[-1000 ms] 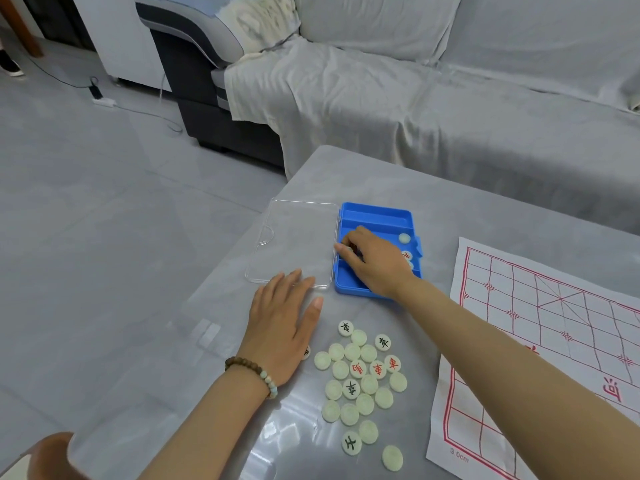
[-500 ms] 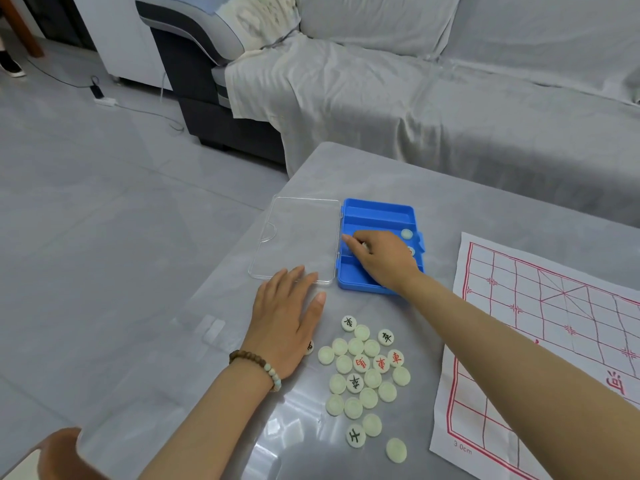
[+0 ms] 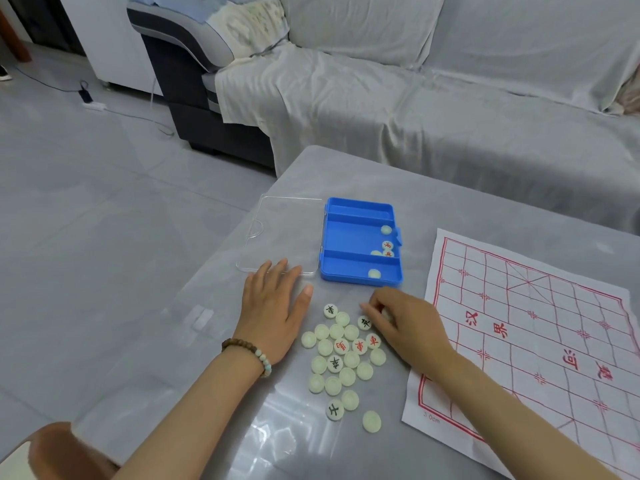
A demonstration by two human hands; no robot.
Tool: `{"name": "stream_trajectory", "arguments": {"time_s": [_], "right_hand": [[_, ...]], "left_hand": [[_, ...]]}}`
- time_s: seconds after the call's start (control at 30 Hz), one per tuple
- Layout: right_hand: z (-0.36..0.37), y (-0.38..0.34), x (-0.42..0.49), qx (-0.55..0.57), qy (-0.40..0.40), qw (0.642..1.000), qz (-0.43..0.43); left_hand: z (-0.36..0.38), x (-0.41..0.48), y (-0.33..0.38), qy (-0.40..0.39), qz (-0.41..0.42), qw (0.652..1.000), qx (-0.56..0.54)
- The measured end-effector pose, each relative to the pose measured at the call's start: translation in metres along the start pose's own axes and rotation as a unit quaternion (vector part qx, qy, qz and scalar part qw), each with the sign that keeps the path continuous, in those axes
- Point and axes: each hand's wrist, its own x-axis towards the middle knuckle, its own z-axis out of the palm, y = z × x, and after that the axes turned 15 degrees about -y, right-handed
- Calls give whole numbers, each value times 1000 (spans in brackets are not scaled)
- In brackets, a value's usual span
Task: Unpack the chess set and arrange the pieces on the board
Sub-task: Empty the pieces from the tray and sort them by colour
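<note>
Our left hand (image 3: 273, 306) lies flat, fingers straight, on the tabletop (image 3: 363, 174) at centre frame, its fingertips at the edge of the clear lid (image 3: 287, 233), probably to brace us. Our right hand (image 3: 408, 323) curls over the top of the pile of pieces (image 3: 341, 355); we cannot tell whether it holds one. A few more sit in the blue box (image 3: 346, 237) above, and the paper board (image 3: 540, 327) at right carries none yet.

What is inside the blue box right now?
Five round pieces show in the blue box: four at the middle compartment's right end, one in the nearest. The far compartment looks empty. The front wall hides some floor.
</note>
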Motion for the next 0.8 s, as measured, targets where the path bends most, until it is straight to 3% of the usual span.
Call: {"name": "stream_trajectory", "arguments": {"time_s": [0.23,0.33,0.43,0.6,0.8], "right_hand": [[-3,7,-16,107,2,994,-12],[-11,1,-33,118,-69,991,2],[-8,-2,-44,56,-144,988,9],[-5,-9,-41,-6,-150,988,45],[3,-21,-30,-18,-164,986,21]], "left_hand": [[1,-1,3,6,-5,1000,2],[0,0,3,4,-12,1000,12],[1,0,3,2,-13,1000,13],[1,-3,3,-4,-17,1000,21],[0,-5,3,-9,-18,1000,19]]}}
